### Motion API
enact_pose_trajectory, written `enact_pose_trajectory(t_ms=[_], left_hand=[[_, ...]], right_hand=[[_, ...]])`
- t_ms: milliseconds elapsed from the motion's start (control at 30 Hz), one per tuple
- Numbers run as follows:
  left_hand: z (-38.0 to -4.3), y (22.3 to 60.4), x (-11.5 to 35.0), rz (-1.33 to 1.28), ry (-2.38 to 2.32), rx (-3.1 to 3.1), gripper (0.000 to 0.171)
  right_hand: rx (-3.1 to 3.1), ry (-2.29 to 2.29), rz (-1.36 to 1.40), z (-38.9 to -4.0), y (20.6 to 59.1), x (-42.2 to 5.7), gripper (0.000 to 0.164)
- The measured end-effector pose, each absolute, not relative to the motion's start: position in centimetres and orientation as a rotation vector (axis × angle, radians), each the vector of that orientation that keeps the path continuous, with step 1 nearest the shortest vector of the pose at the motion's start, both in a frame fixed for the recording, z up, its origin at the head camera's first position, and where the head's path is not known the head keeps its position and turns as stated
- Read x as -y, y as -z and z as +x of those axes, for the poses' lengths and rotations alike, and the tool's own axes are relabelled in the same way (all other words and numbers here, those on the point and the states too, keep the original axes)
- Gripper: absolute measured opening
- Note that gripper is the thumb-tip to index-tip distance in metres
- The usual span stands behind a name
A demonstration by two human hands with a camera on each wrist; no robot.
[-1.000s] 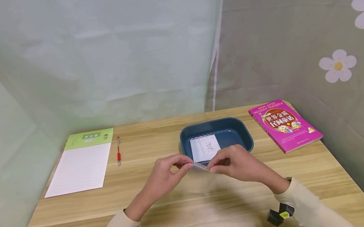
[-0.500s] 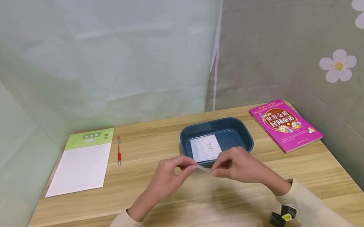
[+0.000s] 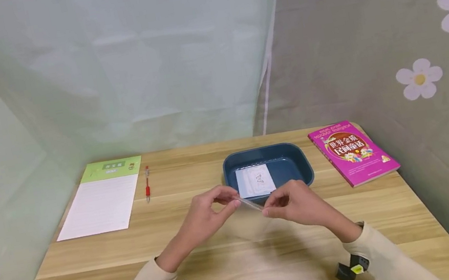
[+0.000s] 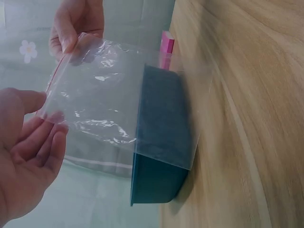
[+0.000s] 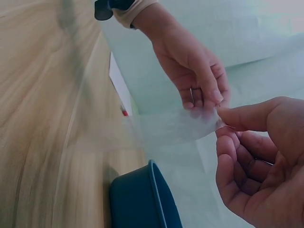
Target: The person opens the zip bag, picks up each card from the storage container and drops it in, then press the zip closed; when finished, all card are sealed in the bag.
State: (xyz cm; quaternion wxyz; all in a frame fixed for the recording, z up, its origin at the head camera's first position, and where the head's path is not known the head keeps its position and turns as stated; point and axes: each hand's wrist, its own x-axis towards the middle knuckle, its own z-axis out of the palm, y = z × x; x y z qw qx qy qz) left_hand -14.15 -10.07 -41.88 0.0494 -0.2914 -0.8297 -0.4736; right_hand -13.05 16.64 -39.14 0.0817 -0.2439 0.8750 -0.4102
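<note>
1. Clear plastic bag (image 4: 107, 90): suspended between your left hand (image 3: 205, 218) and right hand (image 3: 299, 202), above the tabletop (image 3: 248, 279) and on your side of the blue tray (image 3: 289, 168). It hangs from the held edge, which carries a red line (image 4: 55, 73). Contact between bag and tabletop cannot be determined.
2. Left hand: your thumb and fingers pinch one end of that edge.
3. Right hand: your thumb and fingers pinch the opposite end.
4. Blue tray: stands just beyond your hands; a white printed item (image 3: 255, 181) lies in its left half.
5. Pink book (image 3: 360, 164): lies cover up, near the tray's right side.
6. Red pen (image 3: 148, 190): lies well left of the tray.
7. Lined notepad (image 3: 97, 206): lies just left of the pen.
</note>
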Motion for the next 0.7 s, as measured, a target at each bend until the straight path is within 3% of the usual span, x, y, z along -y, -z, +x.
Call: enact_pose_trajectory(t_ms=[200,700], left_hand=[[-13.6,41.8,10.3,-0.756,1.42,2.489,0.017],[-11.9,42.0,7.5,-0.707,1.502,2.582,0.022]], right_hand=[[-2.622,1.257,-0.662,-12.8,39.2,-16.7,0.007],[-2.636,1.299,-0.637,-12.5,39.4,-16.1,0.006]])
